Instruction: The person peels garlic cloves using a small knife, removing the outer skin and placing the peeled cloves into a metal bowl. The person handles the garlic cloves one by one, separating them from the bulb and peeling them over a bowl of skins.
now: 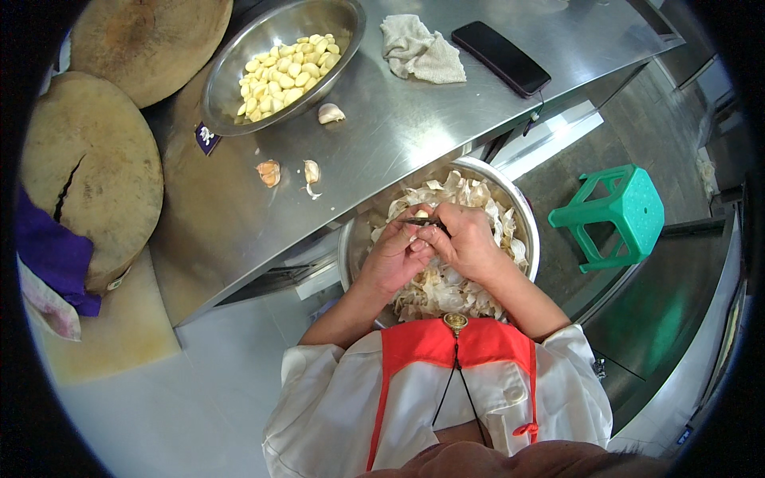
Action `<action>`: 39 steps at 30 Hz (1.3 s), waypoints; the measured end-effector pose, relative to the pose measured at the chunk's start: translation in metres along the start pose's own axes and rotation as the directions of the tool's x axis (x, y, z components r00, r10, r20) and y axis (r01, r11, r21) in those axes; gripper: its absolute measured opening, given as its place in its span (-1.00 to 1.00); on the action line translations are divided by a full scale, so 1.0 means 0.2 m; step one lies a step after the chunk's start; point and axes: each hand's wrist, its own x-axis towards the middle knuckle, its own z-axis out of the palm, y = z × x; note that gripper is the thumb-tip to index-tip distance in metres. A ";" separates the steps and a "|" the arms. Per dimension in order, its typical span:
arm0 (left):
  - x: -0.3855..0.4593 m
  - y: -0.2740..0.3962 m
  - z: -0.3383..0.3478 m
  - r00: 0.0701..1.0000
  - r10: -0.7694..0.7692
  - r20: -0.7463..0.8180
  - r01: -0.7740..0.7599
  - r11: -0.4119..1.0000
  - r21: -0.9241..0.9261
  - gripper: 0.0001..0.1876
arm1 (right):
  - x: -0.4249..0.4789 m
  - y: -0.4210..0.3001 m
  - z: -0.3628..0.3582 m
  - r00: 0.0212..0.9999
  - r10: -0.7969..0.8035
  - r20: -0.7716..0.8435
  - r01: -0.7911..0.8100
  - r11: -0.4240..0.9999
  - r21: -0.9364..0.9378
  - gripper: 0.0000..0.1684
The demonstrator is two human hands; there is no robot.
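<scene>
My left hand [395, 251] grips a garlic clove [422, 214], of which only a pale tip shows between the fingers. Against it lies the dark blade of a small knife [418, 221], whose handle is mostly hidden in my right hand [469, 239]. Both hands meet above a large steel basin [531, 230] heaped with papery garlic skins [460, 293]. On the steel counter [382, 131] beyond, a steel bowl [230, 77] holds many peeled cloves [290, 74]. Near it lie an unpeeled clove [330, 113], a reddish garlic piece [269, 173] and another clove [311, 171] with loose skin.
A crumpled cloth [421, 51] and a smartphone [502, 58] lie on the counter. Two round wooden chopping blocks [101, 161] stand at left, with a purple cloth [48, 251] over the nearer one. On the floor at right is a green plastic stool [639, 209].
</scene>
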 end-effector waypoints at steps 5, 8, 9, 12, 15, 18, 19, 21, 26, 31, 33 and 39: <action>0.00 0.01 -0.01 0.999 0.016 -0.037 -0.013 0.998 0.060 -0.74 | 0.01 0.01 -0.04 0.994 -0.077 0.077 0.068 0.992 0.108 -0.70; 0.00 0.02 0.05 0.998 0.059 -0.019 -0.058 0.996 0.070 -0.77 | 0.01 0.00 -0.07 0.994 -0.086 0.072 0.069 0.976 0.208 -0.69; 0.00 0.02 0.05 0.997 0.073 -0.015 -0.071 0.993 0.099 -0.77 | 0.01 0.00 -0.07 0.995 -0.073 0.065 0.056 0.970 0.235 -0.69; -0.01 0.02 0.08 0.986 0.166 -0.028 -0.158 0.972 0.175 -0.78 | 0.00 0.03 -0.06 0.999 -0.015 0.048 0.004 0.973 0.231 -0.68; -0.01 0.03 0.14 0.953 0.297 -0.059 -0.269 0.921 0.283 -0.79 | -0.01 0.01 -0.06 0.992 0.124 -0.006 -0.117 0.951 0.285 -0.66; -0.02 0.03 0.17 0.904 0.423 -0.064 -0.344 0.809 0.477 -0.82 | -0.01 0.02 -0.05 0.978 0.209 -0.003 -0.196 0.921 0.336 -0.65; -0.02 0.02 0.18 0.886 0.460 -0.058 -0.357 0.757 0.548 -0.83 | -0.01 0.00 -0.04 0.971 0.240 0.004 -0.226 0.906 0.357 -0.65; -0.02 0.02 0.19 0.860 0.509 0.032 -0.375 0.590 0.715 -0.89 | 0.00 -0.04 -0.04 0.949 0.310 0.054 -0.303 0.851 0.429 -0.76; -0.02 0.01 0.19 0.824 0.541 0.168 -0.384 0.314 0.869 -0.90 | -0.02 -0.02 -0.04 0.937 0.333 0.111 -0.343 0.807 0.480 -0.89; -0.02 -0.02 0.20 0.853 0.508 0.119 -0.325 0.340 0.882 -0.89 | -0.02 0.00 -0.03 0.946 0.307 0.102 -0.312 0.779 0.544 -0.94; -0.03 -0.02 0.18 0.885 0.463 0.049 -0.289 0.465 0.837 -0.87 | -0.03 0.01 -0.02 0.950 0.287 0.120 -0.302 0.755 0.582 -0.95; -0.03 0.00 0.21 0.953 0.260 -0.155 -0.167 0.878 0.449 -0.80 | -0.02 0.01 -0.02 0.938 0.284 0.198 -0.341 0.662 0.668 -0.94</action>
